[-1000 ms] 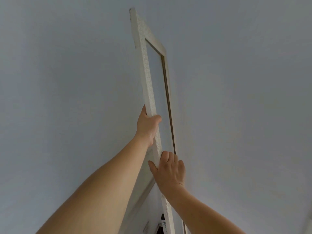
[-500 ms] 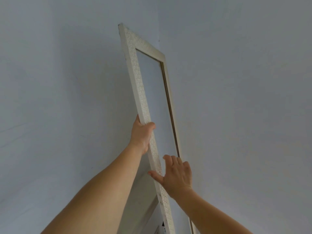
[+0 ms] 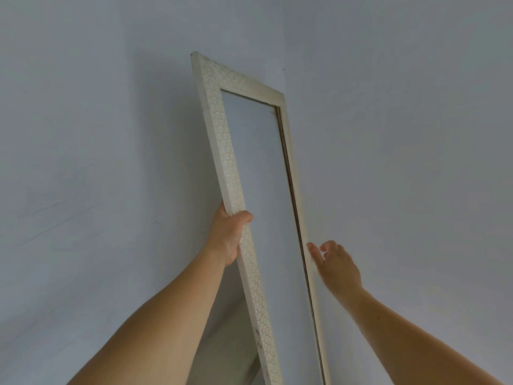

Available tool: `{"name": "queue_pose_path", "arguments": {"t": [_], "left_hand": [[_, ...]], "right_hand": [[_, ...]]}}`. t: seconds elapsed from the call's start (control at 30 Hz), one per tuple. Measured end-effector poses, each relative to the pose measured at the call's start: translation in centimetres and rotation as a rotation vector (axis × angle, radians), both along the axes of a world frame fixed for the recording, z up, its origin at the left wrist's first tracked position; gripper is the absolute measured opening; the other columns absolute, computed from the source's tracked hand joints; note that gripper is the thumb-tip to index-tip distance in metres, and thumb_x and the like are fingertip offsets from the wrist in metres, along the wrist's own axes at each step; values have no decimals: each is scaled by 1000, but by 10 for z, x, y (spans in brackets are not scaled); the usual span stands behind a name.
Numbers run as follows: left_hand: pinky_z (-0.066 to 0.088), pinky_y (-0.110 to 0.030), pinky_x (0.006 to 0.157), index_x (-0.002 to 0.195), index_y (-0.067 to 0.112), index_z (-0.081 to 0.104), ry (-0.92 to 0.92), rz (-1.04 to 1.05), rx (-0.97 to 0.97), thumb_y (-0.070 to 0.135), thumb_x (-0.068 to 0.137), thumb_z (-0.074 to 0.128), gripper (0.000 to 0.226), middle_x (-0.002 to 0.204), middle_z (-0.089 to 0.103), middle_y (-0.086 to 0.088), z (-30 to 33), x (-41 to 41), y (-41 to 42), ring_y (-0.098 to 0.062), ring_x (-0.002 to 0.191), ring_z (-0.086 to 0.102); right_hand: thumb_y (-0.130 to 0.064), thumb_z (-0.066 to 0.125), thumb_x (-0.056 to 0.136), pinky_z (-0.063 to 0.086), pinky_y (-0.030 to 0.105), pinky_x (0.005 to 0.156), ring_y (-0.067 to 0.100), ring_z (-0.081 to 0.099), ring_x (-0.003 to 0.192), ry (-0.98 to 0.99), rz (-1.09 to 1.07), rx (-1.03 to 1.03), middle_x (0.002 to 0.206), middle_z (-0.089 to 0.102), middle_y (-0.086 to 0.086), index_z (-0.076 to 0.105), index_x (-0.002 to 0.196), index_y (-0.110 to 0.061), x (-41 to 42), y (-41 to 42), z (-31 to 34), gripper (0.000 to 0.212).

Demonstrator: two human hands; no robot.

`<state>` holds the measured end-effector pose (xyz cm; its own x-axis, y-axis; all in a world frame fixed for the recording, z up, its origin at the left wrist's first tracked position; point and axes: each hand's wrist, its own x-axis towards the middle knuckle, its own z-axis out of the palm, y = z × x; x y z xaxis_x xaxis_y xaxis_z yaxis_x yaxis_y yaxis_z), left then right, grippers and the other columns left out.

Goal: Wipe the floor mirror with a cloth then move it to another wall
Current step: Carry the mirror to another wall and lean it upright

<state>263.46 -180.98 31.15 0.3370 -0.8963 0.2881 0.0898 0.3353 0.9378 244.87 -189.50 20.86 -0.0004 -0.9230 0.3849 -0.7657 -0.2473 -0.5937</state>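
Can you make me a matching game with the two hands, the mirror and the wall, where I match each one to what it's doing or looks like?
Things:
1. left hand
2. right hand
3. floor mirror
4. wall

Descriptions:
A. plain pale grey-blue
B. tilted, with a white patterned frame
C. open, fingers at the mirror's right frame edge
D. wrapped around the mirror's left frame edge

Pairs: 1-D, 2-C, 3-B, 4-A

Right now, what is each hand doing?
Left hand: closed on the left side of the mirror frame.
Right hand: open at the frame's right edge, holding nothing.
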Motion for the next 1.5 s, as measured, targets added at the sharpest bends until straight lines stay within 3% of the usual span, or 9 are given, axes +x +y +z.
{"name": "queue_pose_path", "arguments": {"t": [0.3,0.37,0.5,0.63,0.77,0.87,1.0,1.2,1.5], "left_hand": [[51,-63,79,104,-4,54,-11,-26,47,15,73,66,38,89,65,-36,-6,19,-6,-53,83,62],[59,-45,70,86,-1,57,-55,51,-4,6,83,61,8,65,72,-11,-3,19,-3,-31,68,71],[44,-7,42,68,17,53,-100,75,-113,-6,89,50,31,42,62,19,4,13,8,7,44,60],[54,-18,69,92,16,62,-164,217,-69,10,86,63,9,69,72,13,-6,35,-12,0,74,68],[50,-27,82,110,15,59,-190,216,-33,24,80,70,34,103,70,-2,-10,44,-20,-19,104,63],[50,-21,81,91,27,66,-213,182,8,15,84,65,14,89,74,10,-8,47,-17,-10,100,65],[48,-4,69,56,40,72,-294,74,24,4,90,54,53,64,69,27,-2,45,-12,15,72,64],[50,-23,76,85,29,68,-264,180,91,20,83,68,8,88,73,8,-4,54,-21,-7,90,66],[52,-23,73,102,18,61,-227,272,114,22,81,69,22,96,71,0,-6,53,-21,-12,89,67]], "right_hand": [[-47,36,96,38,30,79,27,58,102,-41,58,84,111,62,11,55,116,-6,11,-55,32,50],[-45,37,96,36,29,79,29,57,106,-58,58,88,115,62,12,54,119,-5,17,-70,42,49],[-43,39,96,36,30,83,30,55,112,-102,81,73,121,60,14,53,123,-5,28,-98,59,48],[-39,40,97,38,34,95,32,52,118,-115,127,46,127,58,15,50,127,-3,42,-124,79,48],[-35,41,97,35,38,103,32,47,125,-141,185,62,137,50,16,43,136,-9,50,-150,89,47],[-35,40,98,30,42,108,34,37,134,-148,246,111,148,36,17,29,146,-13,54,-166,94,55],[-34,40,99,18,42,115,30,19,144,-256,339,168,157,18,11,12,151,-12,58,-183,98,63],[-38,32,100,17,45,114,31,17,144,-403,400,285,158,15,11,9,150,-9,65,-200,96,62],[-45,29,99,22,50,114,31,20,143,-362,457,320,157,19,12,16,150,-11,72,-191,88,63]]}}
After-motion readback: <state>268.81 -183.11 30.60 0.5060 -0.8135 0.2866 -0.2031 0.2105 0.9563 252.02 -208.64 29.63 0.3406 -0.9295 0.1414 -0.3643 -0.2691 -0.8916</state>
